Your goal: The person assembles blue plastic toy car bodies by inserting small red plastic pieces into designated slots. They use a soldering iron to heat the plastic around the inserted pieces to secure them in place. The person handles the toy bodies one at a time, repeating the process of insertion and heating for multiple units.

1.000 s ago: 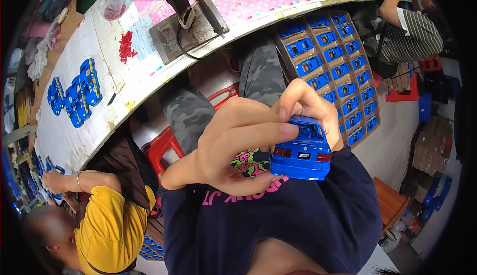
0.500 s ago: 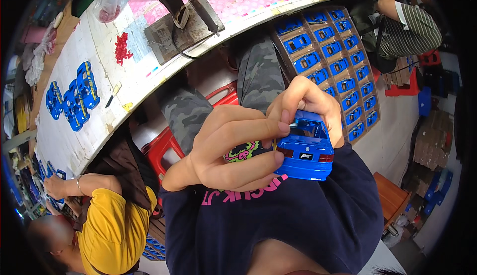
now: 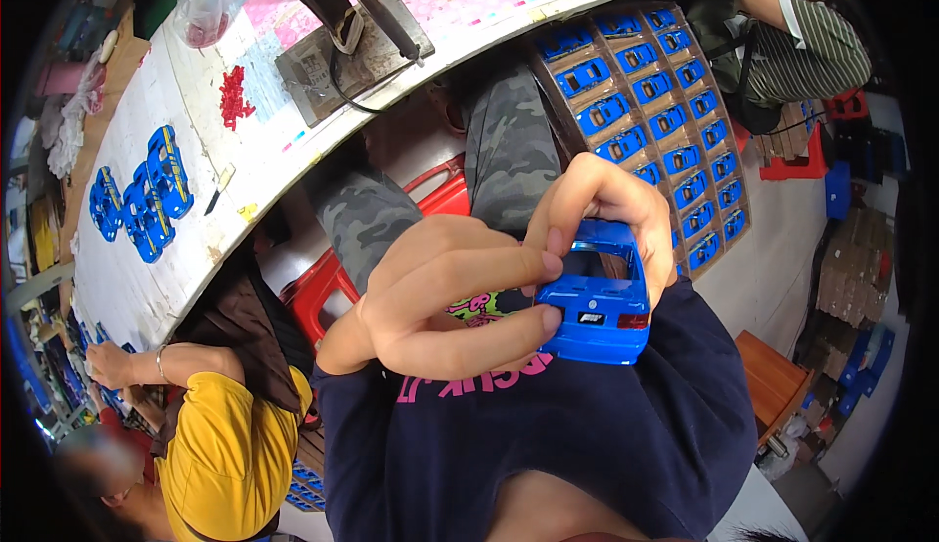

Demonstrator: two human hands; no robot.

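Clearly, a blue toy car body (image 3: pixel 599 294) was held off the worktop (image 3: pixel 191 102)

The person's right hand (image 3: pixel 614 195) gripped the blue toy car body, its thumb by the rear window opening and its fingers curled round the far side, so that the tail showed. The left hand (image 3: pixel 440 280) met it at the left rear corner, two fingertips set close against the body; whether they pinched a small piece there could not be told. The body was in the air in front of the dark sweater (image 3: pixel 528 444), well apart from the worktop's near edge. Its right tail lamp (image 3: pixel 633 321) showed red.

Toward the worktop's left end lay a cluster of blue car shells (image 3: pixel 147 221), with a small tool (image 3: pixel 219 190) between them and the near edge. A heap of red pieces (image 3: pixel 233 99) lay farther in, and a metal plate (image 3: pixel 305 70) sat to its right, close to that edge. Behind the heap was a clear plastic bag (image 3: pixel 208 16). Beyond the right hand, below the near edge, a cardboard tray (image 3: pixel 618 84) held rows of blue cars (image 3: pixel 582 77). A co-worker in a yellow shirt (image 3: pixel 220 434) sat on the left
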